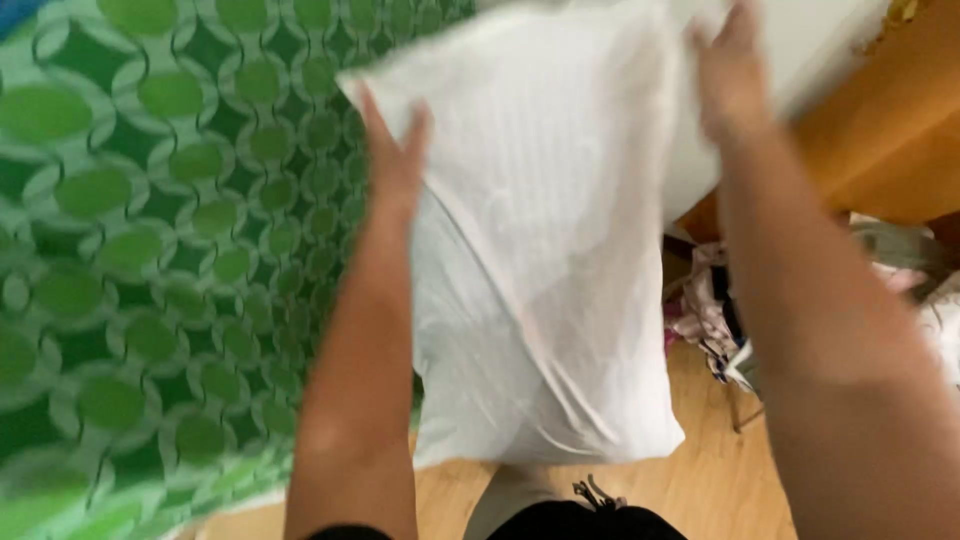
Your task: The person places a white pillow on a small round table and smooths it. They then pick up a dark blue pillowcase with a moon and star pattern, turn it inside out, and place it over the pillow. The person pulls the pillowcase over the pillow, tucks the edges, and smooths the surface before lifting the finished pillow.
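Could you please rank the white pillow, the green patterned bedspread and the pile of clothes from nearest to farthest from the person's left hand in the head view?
1. White pillow: the left hand lies on its left edge.
2. Green bedspread: just left of the hand.
3. Pile of clothes: far right, beyond the pillow, by the floor.

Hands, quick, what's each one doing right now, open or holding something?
Left hand: open, flat against the pillow's left side.
Right hand: at the pillow's top right corner; blurred, grip cannot be told.
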